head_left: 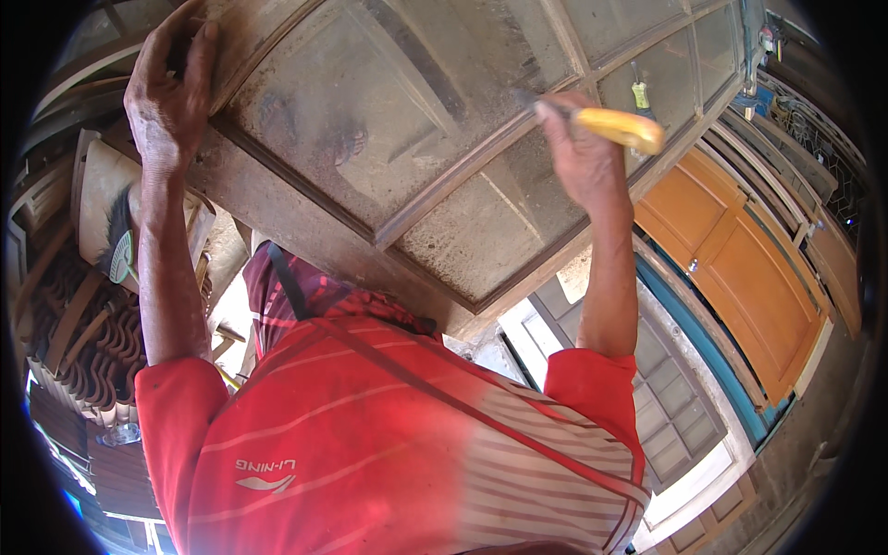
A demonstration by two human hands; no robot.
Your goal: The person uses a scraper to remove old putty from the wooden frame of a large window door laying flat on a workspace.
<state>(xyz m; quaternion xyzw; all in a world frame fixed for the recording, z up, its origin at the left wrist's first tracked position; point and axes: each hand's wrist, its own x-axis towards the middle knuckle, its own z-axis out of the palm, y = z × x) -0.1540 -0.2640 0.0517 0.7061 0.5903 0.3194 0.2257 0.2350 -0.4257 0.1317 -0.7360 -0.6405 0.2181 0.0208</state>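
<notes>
A dusty wooden window frame (404,220) with several glass panes (324,139) lies tilted in front of me. My left hand (169,102) is at its upper left edge, with curled fingers gripping the wood. My right hand (583,153) is closed round a yellow-handled tool (618,129) over the panes near a crossbar. A short dark tip points left from it, but blur hides the tool's exact kind. Farther right, a screwdriver (639,93) with a yellow-green handle lies on the frame. Brown dirt is scattered along the glass edges.
An orange wooden door panel (731,268) and other panels stand at the right. Stacked curved roof tiles (102,361) are at the left, below a brush (120,245) with dark bristles. Coiled wires (814,120) sit at the far right.
</notes>
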